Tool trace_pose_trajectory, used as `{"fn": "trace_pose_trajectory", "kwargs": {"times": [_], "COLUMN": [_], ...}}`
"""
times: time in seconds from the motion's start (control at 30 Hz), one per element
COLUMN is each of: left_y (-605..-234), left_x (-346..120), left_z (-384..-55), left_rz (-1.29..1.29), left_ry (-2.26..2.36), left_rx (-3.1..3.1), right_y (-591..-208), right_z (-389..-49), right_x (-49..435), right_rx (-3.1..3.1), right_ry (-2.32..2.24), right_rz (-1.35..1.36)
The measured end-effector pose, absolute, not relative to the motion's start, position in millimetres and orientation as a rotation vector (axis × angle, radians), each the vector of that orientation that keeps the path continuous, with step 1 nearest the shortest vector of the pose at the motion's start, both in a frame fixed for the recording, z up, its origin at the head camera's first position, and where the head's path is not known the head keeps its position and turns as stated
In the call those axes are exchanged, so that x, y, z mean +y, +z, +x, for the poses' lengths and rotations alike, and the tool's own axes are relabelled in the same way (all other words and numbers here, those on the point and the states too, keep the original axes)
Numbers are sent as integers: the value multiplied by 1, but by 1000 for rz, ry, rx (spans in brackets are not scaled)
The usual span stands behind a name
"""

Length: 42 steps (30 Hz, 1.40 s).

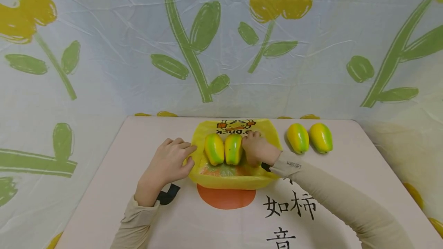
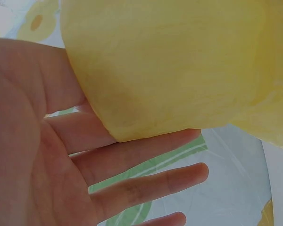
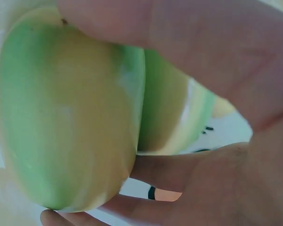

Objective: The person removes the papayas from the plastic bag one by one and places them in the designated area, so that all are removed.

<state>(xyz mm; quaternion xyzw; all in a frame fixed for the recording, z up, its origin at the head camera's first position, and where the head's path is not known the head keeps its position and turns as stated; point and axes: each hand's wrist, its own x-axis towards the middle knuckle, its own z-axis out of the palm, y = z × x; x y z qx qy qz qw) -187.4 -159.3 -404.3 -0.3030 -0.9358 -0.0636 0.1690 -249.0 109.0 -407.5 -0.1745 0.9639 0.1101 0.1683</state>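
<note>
Head: two fruits [image 1: 214,149] in yellow container [image 1: 235,182]

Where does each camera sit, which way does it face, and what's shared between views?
Head: on the head, facing forward and down at the yellow container and four yellow-green fruits; left hand, right hand and sleeves show.
Left wrist: on that wrist, facing the container's edge; palm and fingers show.
Right wrist: on that wrist, facing two fruits; thumb and fingers show.
Head and right wrist share fruits; head and left wrist, the container.
</note>
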Motion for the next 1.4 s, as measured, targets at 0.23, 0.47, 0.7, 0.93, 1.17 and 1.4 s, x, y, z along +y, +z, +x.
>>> {"fn": "trace_pose_trajectory", "kwargs": {"times": [0.23, 0.47, 0.7, 0.93, 1.17, 1.4], "left_y": [-405, -405, -405, -404, -406, -406], "left_x": [-159, -158, -157, -157, -157, -157], "left_z": [-187, -186, -187, -185, -185, -185], "left_rz": [-866, -867, -873, -867, -884, -876], "left_ry": [-181, -185, -179, -186, -181, -187], "left_rx": [-2656, -2656, -2657, -2652, -2641, -2638], "right_y": [-389, -368, -349, -337, -340, -354], "right_z": [-250, -248, -241, -230, -217, -214], "right_x": [111, 120, 136, 160, 184, 214], "right_rx": [2656, 2626, 2646, 2646, 2589, 2536], "right_ry": [213, 77, -80, -421, -831, -1175], "right_rz": [-449, -480, -582, -761, -930, -1064]}}
